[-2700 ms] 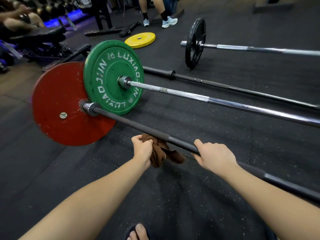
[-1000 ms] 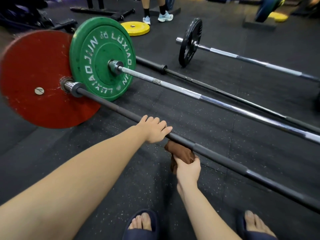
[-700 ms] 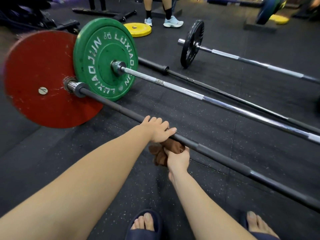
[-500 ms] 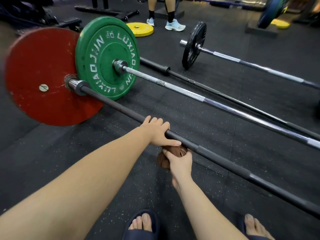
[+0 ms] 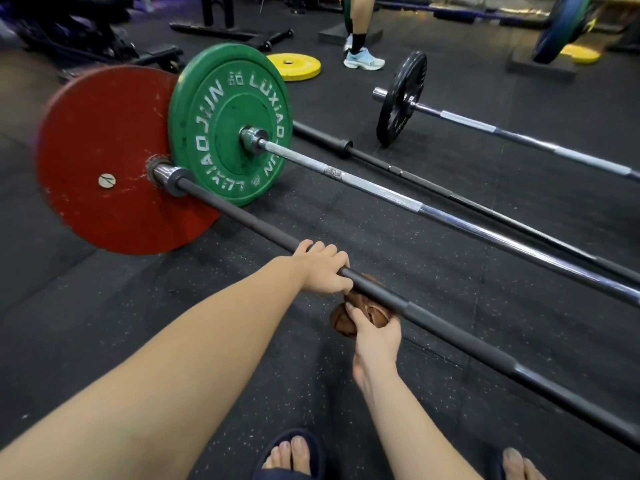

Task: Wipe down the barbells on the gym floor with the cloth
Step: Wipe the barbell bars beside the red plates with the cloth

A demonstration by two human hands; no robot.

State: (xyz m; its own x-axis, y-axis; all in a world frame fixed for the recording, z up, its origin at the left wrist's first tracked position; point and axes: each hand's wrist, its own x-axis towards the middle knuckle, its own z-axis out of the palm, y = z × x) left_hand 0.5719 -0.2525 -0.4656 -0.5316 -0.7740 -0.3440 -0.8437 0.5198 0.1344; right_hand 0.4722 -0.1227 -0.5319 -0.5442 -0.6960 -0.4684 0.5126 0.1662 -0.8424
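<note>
A black barbell [image 5: 460,337] with a red plate [image 5: 104,161] runs across the floor nearest me. My left hand [image 5: 322,268] grips its shaft from above. Just to the right, my right hand [image 5: 375,332] holds a bunched brown cloth [image 5: 367,311] against the underside of the shaft. Behind it lies a chrome barbell [image 5: 433,211] with a green plate [image 5: 228,123], then a bare black bar [image 5: 450,195], then a chrome bar [image 5: 519,138] with a small black plate [image 5: 400,98].
A yellow plate [image 5: 294,65] lies flat on the black rubber floor beyond the green one. A person's leg in a light shoe [image 5: 363,58] stands at the back. Benches and racks fill the far left. My feet in dark slippers [image 5: 294,455] show at the bottom.
The cloth has passed from my left hand to my right. My left hand now grips the bare shaft, and the right hand with the cloth has stayed close beside it under the bar.
</note>
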